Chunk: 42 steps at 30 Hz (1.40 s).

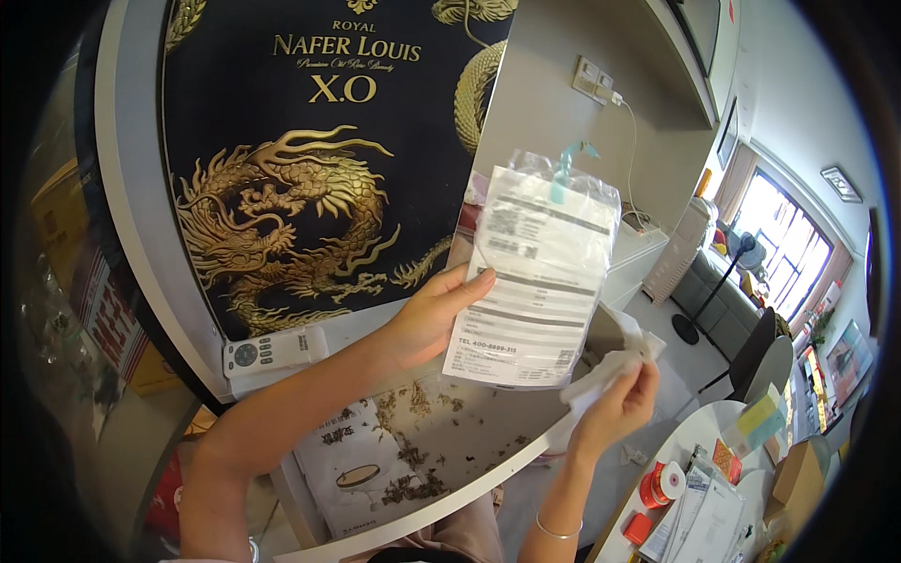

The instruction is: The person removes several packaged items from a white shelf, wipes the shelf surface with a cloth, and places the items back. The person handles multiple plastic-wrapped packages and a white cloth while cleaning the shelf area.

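My left hand (457, 299) grips the left edge of a clear plastic bag (538, 281) with its thumb in front. The bag's face shows a white printed sheet, and a teal strip (561, 176) sticks up at its top. My right hand (623, 397) pinches a crumpled white tissue or cloth (598, 380) to the right of the bag. Beneath both hands an open drawer (493, 415) has dark dried bits (415, 485) scattered over its bottom. A printed paper sheet (359, 450) lies at the drawer's left side.
Behind the drawer stands a large black box with a gold dragon (295, 204). A white remote control (274, 350) rests in front of it. At right, a white table (711, 415) bears a red ribbon spool (662, 484) and papers (704, 517). A charger cable (633, 141) hangs from a wall socket.
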### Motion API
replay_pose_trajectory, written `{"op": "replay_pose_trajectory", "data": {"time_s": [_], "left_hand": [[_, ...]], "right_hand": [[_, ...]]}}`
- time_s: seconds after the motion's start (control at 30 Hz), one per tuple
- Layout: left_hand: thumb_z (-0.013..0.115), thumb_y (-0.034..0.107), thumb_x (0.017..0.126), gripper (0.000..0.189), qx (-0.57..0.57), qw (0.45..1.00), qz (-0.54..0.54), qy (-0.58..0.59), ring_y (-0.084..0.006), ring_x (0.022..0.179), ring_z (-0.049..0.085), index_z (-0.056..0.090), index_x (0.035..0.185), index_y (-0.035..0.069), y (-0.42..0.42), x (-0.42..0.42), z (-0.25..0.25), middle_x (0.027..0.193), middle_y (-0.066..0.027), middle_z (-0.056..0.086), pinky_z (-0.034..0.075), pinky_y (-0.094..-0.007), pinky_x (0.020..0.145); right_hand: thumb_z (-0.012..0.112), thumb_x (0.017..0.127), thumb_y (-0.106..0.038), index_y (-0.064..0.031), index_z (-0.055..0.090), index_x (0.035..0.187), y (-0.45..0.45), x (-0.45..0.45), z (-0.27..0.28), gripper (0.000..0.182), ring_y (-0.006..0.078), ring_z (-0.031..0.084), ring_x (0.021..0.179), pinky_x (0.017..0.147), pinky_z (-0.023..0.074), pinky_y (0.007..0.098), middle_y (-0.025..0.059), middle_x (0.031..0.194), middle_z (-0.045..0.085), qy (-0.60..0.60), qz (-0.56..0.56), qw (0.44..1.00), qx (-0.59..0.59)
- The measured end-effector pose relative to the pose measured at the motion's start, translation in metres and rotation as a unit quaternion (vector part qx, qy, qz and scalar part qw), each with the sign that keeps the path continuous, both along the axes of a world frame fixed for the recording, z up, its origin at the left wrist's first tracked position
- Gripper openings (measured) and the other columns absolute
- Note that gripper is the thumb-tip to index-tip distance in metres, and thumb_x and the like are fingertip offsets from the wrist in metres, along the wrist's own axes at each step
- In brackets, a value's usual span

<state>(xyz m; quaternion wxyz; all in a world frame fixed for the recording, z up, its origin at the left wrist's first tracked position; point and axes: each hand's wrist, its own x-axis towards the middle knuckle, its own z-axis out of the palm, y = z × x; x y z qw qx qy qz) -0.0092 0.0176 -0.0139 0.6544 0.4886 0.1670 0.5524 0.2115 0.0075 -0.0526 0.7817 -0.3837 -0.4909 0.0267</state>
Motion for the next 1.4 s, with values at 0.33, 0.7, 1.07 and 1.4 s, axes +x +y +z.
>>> {"op": "replay_pose_trajectory", "data": {"time_s": [0.33,0.7,1.07,1.4], "left_hand": [[0.038,0.038,0.101,0.053,-0.016,0.999,0.041,-0.006,-0.0148,0.121,0.046,0.034,0.140,0.003,-0.013,0.018,0.001,0.131,-0.0091,0.047,0.040,-0.0300,0.099],[0.044,0.030,0.098,0.036,0.039,0.990,0.057,0.124,-0.0180,0.105,0.060,0.050,0.119,0.001,-0.036,0.005,0.025,0.116,-0.0107,0.060,0.052,-0.0328,0.089],[0.058,0.040,0.091,0.067,0.003,0.877,0.459,0.145,-0.0280,0.126,0.042,0.033,0.139,0.001,0.000,-0.027,-0.010,0.139,-0.0151,0.039,0.029,-0.0461,0.107],[0.050,0.027,0.098,0.046,0.343,0.733,0.368,0.458,-0.0199,0.117,0.048,0.042,0.130,-0.005,-0.015,0.050,0.019,0.127,-0.0157,0.051,0.035,-0.0352,0.102]], "right_hand": [[0.058,0.085,-0.009,-0.0037,0.046,0.135,-0.025,-0.063,0.029,0.051,0.0426,0.021,0.138,0.112,0.0078,0.0561,0.0130,0.145,0.038,-0.539,-0.005,0.842,0.000],[0.056,0.083,-0.014,0.0002,0.062,0.089,0.040,-0.019,0.079,0.016,0.0387,0.057,0.090,0.081,0.0415,0.0480,0.0205,0.087,0.063,-0.368,0.051,0.914,-0.161],[0.059,0.073,-0.012,-0.0016,0.063,0.093,0.041,-0.010,-0.014,0.023,0.0403,0.062,0.083,0.075,0.0495,0.0467,0.0230,0.086,0.064,-0.415,0.115,0.873,-0.227],[0.051,0.090,-0.020,-0.0001,0.060,0.081,0.046,0.004,-0.026,0.024,0.0355,0.062,0.076,0.070,0.0495,0.0429,0.0191,0.075,0.063,-0.198,0.146,0.947,-0.207]]}}
